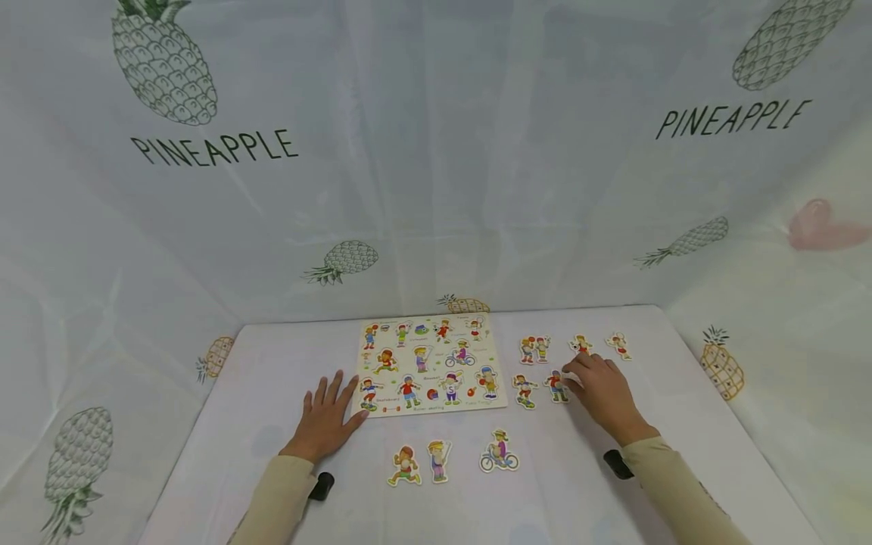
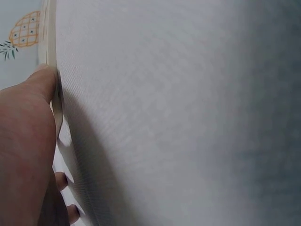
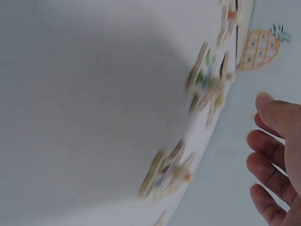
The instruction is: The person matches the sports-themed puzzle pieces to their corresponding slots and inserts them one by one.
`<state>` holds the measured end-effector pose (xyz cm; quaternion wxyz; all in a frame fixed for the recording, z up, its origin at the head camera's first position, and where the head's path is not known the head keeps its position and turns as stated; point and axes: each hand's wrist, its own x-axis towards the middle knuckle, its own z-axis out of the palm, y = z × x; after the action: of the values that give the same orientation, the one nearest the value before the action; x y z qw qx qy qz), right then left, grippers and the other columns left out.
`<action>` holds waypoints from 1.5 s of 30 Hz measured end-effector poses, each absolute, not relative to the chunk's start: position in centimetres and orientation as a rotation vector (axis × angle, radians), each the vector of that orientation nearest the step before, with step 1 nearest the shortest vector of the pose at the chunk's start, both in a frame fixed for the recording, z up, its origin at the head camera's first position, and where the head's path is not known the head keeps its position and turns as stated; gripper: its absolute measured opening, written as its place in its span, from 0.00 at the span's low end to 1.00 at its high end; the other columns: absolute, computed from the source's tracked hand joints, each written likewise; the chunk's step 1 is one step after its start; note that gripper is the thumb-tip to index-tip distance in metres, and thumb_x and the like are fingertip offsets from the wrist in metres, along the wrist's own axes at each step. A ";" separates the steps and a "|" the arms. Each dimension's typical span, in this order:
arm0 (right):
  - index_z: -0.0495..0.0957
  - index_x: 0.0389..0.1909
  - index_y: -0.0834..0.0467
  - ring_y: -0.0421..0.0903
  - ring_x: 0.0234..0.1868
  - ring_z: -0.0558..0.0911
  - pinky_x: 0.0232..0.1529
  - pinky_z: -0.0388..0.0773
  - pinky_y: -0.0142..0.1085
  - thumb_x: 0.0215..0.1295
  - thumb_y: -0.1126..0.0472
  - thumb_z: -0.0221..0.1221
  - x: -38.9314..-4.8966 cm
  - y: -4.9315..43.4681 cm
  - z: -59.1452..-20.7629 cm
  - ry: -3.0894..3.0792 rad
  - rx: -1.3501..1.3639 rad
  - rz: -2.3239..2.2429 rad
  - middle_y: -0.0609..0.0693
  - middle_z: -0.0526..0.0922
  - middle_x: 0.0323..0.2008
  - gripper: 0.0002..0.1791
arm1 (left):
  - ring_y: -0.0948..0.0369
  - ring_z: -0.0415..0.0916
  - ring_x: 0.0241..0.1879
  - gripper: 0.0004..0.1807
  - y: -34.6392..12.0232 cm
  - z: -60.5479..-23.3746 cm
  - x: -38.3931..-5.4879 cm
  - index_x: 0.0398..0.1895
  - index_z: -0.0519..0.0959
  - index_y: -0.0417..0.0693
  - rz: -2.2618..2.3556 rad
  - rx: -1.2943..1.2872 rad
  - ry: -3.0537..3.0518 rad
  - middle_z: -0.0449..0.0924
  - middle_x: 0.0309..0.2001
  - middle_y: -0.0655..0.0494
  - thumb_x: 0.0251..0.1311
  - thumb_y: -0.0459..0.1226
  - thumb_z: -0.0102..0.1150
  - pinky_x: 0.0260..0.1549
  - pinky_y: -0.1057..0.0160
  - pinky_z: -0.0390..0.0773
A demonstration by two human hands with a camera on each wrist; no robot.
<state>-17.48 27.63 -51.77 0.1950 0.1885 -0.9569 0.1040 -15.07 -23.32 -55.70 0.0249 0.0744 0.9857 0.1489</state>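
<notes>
A puzzle board (image 1: 425,384) printed with figures of children doing sports lies on the white table. My left hand (image 1: 323,420) rests with spread fingers at the board's left edge; in the left wrist view its thumb (image 2: 43,82) touches that edge. My right hand (image 1: 605,397) hovers over the loose pieces, its fingertips close to a piece of a child in a red shirt (image 1: 556,387). Its fingers (image 3: 268,145) are loosely bent, with nothing between them in the right wrist view. Beside that piece lies a skateboarder piece (image 1: 524,391).
Farther back are a tennis piece (image 1: 618,346), a football piece (image 1: 580,344) and a basketball piece (image 1: 527,350). In front of the board lie a runner piece (image 1: 405,466), a bat-holder piece (image 1: 439,462) and a cyclist piece (image 1: 499,452). A pineapple-printed cloth (image 1: 477,189) hangs behind.
</notes>
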 end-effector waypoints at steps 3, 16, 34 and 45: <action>0.88 0.38 0.62 0.57 0.39 0.83 0.41 0.81 0.53 0.50 0.68 0.80 -17.3 28.7 -51.8 -2.668 0.507 0.282 0.53 0.85 0.36 0.14 | 0.28 0.47 0.79 0.41 -23.5 -55.8 -15.0 0.80 0.65 0.44 0.466 0.227 3.048 0.53 0.82 0.32 0.71 0.54 0.62 0.73 0.23 0.46; 0.88 0.42 0.65 0.59 0.40 0.84 0.44 0.80 0.57 0.52 0.67 0.79 -16.7 31.6 -53.1 -2.750 0.425 0.282 0.55 0.85 0.36 0.16 | 0.28 0.44 0.81 0.41 -23.6 -55.8 -14.9 0.82 0.62 0.45 0.429 0.196 3.014 0.50 0.83 0.33 0.73 0.53 0.60 0.74 0.24 0.45; 0.88 0.38 0.64 0.57 0.38 0.83 0.39 0.80 0.54 0.55 0.70 0.77 -17.3 32.0 -53.7 -2.808 0.371 0.297 0.55 0.86 0.35 0.11 | 0.28 0.42 0.81 0.41 -23.5 -55.5 -15.1 0.83 0.60 0.45 0.428 0.205 2.985 0.48 0.84 0.33 0.75 0.53 0.59 0.74 0.24 0.44; 0.87 0.39 0.66 0.57 0.37 0.83 0.38 0.80 0.54 0.56 0.72 0.75 -18.0 32.1 -54.0 -2.822 0.357 0.320 0.56 0.85 0.33 0.11 | 0.29 0.41 0.81 0.42 -23.3 -55.5 -15.2 0.84 0.59 0.45 0.402 0.192 2.980 0.47 0.84 0.34 0.75 0.54 0.59 0.75 0.25 0.43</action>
<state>-18.03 32.13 -53.99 0.1390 0.1235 -0.9763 0.1108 -15.21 -23.27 -55.49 0.0640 0.0635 0.9870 0.1332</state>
